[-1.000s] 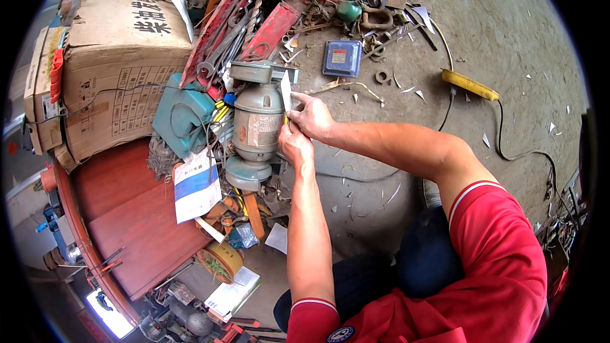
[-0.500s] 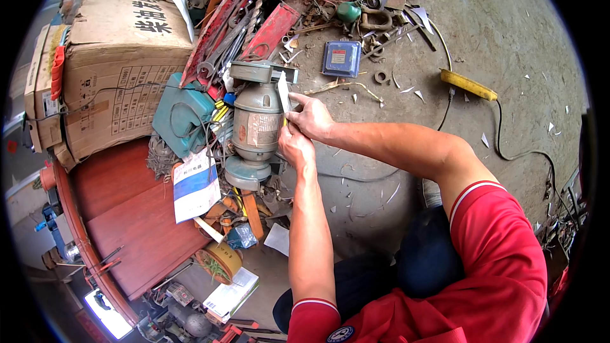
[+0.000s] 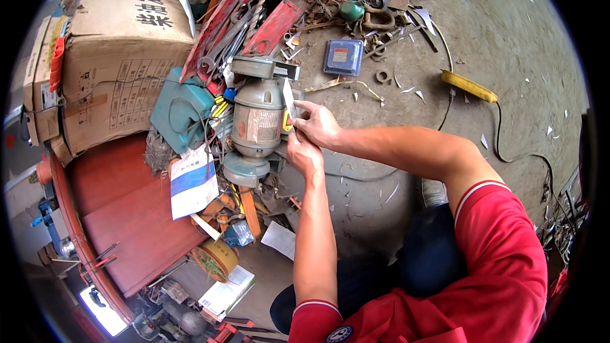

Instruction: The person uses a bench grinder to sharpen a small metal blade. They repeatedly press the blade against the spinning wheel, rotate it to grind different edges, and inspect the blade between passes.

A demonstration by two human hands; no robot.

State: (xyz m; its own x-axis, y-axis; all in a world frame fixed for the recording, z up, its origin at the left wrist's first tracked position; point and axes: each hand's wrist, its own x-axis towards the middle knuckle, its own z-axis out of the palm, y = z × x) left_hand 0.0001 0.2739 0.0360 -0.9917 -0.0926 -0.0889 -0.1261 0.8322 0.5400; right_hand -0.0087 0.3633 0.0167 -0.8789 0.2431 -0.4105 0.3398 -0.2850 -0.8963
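My right hand (image 3: 319,126) is closed around the lower part of a pale flat strip (image 3: 289,96), which points up and away from me. Just below it, my left hand (image 3: 306,154) is closed, touching the right hand. A small yellow and dark piece (image 3: 287,121) shows at the left fingertips; its kind is hard to make out. Right beside both hands stands a grey-green bench grinder (image 3: 257,117) with a worn label. My fingers hide the lower end of the strip.
A blue square box (image 3: 343,58) lies beyond my hands. The yellow power strip (image 3: 469,85) trails a cable across the floor at right. Red toolbox trays (image 3: 274,27) with wrenches, a teal case (image 3: 182,111), a large carton (image 3: 124,76) and a red-brown board (image 3: 136,235) crowd the left.
Both hands have shifted slightly right and nearer to me, carrying the pale strip a little away from the grinder. The yellow piece shows more clearly now.
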